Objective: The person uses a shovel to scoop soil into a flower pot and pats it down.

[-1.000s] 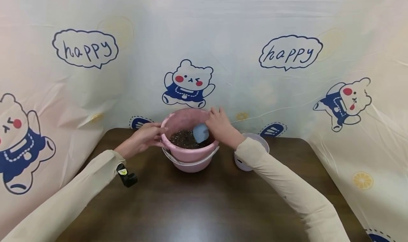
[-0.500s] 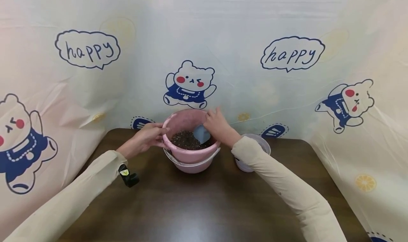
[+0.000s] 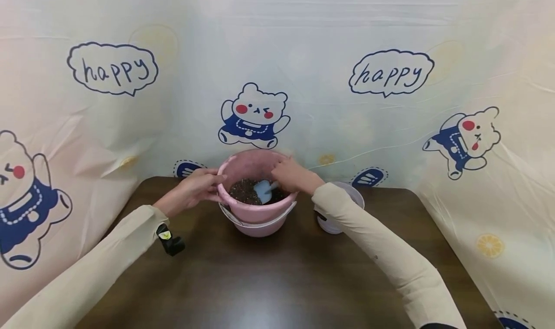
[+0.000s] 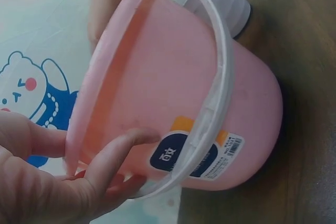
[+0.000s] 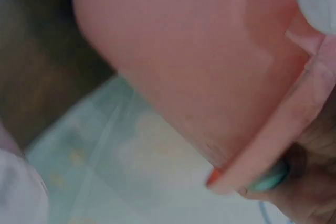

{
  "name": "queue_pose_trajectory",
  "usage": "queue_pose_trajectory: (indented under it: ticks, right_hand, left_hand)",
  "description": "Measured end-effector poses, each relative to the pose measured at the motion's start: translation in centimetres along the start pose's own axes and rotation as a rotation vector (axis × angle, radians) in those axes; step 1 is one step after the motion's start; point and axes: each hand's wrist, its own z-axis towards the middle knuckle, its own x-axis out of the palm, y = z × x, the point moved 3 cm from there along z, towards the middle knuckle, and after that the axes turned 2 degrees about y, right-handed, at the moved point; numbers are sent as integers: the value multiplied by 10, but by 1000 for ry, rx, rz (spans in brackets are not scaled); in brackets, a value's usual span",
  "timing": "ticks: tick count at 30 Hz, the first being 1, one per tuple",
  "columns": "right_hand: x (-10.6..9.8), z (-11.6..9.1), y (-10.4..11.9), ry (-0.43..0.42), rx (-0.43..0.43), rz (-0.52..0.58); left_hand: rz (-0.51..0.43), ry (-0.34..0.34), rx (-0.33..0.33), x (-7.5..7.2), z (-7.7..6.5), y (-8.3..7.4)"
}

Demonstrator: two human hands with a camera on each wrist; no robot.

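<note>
A pink bucket (image 3: 256, 214) with a white handle (image 4: 223, 72) stands on the table, dark soil (image 3: 242, 192) inside. On its left side my left hand (image 3: 194, 189) grips the rim, the thumb over the edge and the other fingers along the outer wall. My right hand (image 3: 295, 175) reaches over the right rim and holds a small light-blue trowel (image 3: 262, 192) by its handle. The trowel's blade lies at the soil's surface. In the right wrist view the bucket's wall covers most of the right hand; a bit of the trowel's greenish-blue handle end (image 5: 270, 178) shows.
Just right of the bucket stands a whitish plastic pot (image 3: 331, 227), partly behind the right sleeve. The brown wooden table (image 3: 260, 281) meets a printed curtain (image 3: 321, 78) at the back and sides. A black wrist camera (image 3: 171, 242) hangs under the left sleeve.
The trowel's blade has moved left and lower in the bucket, away from the right wall. My right hand has dipped further in with it. My left hand keeps its hold on the rim.
</note>
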Motion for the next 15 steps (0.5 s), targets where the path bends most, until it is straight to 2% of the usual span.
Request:
queue_pose_trajectory:
  ticks: [3,6,9,15]
  right_hand:
    - [2,-2,-1,17,-27,153]
    - [4,-2,-2,25,-38,224]
    - [4,-1,-2,26,-22,248]
    - [5,2,6,-10,-22,192]
  left_hand:
    - [-1,40,-28,0,0,-2]
    - [6,73,-58,-2,1,-6]
    - [-6,81,-72,-4,0,-9]
    - [-34,93,-67,-1,-2,-8]
